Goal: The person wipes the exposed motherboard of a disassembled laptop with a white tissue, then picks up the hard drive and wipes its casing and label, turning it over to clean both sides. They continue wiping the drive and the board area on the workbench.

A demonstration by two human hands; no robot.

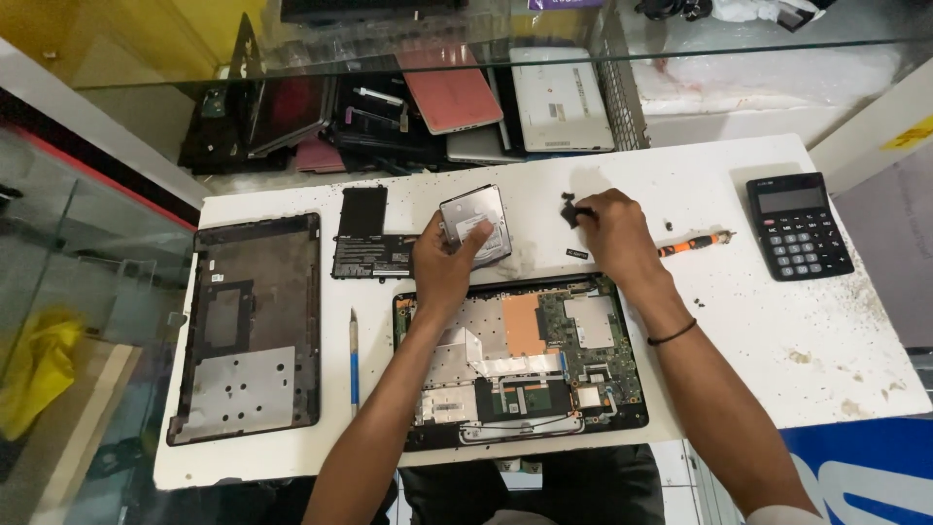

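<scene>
An opened laptop base (583, 335) lies in front of me on the white table (758, 321), its circuit board and metal shields bare. My left hand (442, 262) grips a silver hard drive (476, 222) just behind the laptop, thumb on its label. My right hand (612, 226) pinches a small black part (570, 211) on the table surface to the right of the drive. A tiny black strip (576, 255) lies beside that hand.
The laptop's bottom cover (248, 326) rests at the left, a flat black battery (364, 233) behind it. A blue pen-like tool (354, 355), an orange-handled screwdriver (692, 244) and a black calculator (799, 226) lie about. Stacked laptops (457, 102) sit under the glass shelf.
</scene>
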